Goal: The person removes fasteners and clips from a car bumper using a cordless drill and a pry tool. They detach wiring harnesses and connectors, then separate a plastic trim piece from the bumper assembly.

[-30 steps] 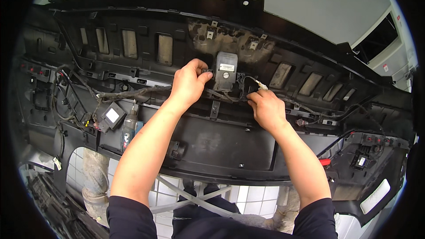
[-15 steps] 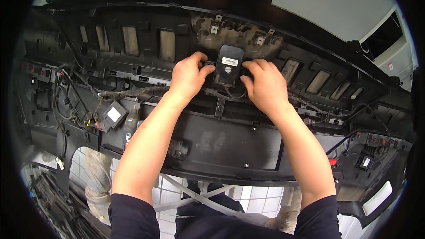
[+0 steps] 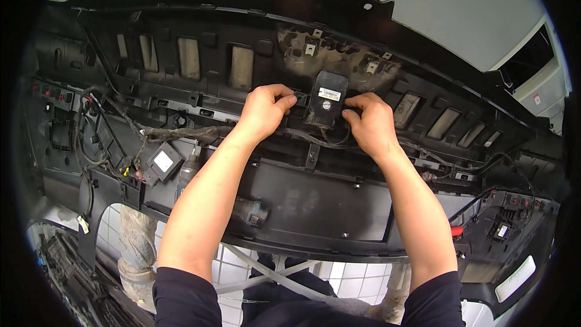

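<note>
A black rectangular sensor module point(image 3: 328, 83) with a white label sits in the middle of a large black bumper cover point(image 3: 290, 206), whose inner side is turned up. On the module's left, my left hand point(image 3: 264, 111) is closed in a pinch at a small dark part beside it. My right hand point(image 3: 374, 126) curls its thumb and forefinger at the module's right edge; what lies between those fingertips is too dark to make out. Just below the module, a black cable point(image 3: 330, 143) loops down to the wiring harness point(image 3: 187, 133) running across the cover.
A power drill point(image 3: 253, 212) lies on the cover, partly under my left forearm. Left of it is a black control box point(image 3: 162, 162) with a white label. Wrapped stand legs point(image 3: 137, 236) hold the cover above a tiled floor point(image 3: 354, 275). A red piece point(image 3: 457, 231) shows near my right forearm.
The view has shifted, so the cover and module appear slightly lower and farther right. Both hands stay at the module's sides, and more of the drill shows beside my left forearm.
</note>
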A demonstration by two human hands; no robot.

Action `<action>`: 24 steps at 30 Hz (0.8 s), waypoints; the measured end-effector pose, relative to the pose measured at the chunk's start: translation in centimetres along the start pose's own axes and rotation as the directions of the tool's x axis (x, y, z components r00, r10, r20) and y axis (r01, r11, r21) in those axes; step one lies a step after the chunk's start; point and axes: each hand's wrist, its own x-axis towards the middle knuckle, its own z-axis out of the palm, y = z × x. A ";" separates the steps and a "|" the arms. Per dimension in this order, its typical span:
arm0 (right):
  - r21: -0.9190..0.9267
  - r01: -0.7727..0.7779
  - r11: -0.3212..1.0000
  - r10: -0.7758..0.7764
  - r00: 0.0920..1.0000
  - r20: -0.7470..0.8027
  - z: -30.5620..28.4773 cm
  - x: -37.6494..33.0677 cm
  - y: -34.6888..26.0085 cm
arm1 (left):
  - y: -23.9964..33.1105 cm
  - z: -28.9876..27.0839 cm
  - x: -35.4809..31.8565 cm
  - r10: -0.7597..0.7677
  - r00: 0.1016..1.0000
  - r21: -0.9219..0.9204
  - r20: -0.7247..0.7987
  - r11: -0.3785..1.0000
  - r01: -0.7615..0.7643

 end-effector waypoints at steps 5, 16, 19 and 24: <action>0.024 0.020 1.000 -0.019 1.000 -0.022 0.2 -0.1 0.2 | 0.3 0.2 -0.5 0.031 0.998 0.074 -0.059 0.997 -0.026; 0.038 -0.029 0.999 0.027 0.998 0.064 -0.5 0.1 -0.1 | 0.1 0.2 -0.5 0.029 0.999 0.092 -0.033 0.995 -0.026; 0.014 -0.053 0.998 0.052 0.994 0.098 -0.5 0.3 -0.6 | -0.1 0.1 -0.7 0.033 0.998 0.054 -0.045 0.998 -0.030; -0.163 -0.110 0.981 0.121 0.990 0.065 -0.1 0.4 -2.5 | 0.4 -0.8 -1.6 0.100 0.994 0.196 -0.037 0.976 -0.091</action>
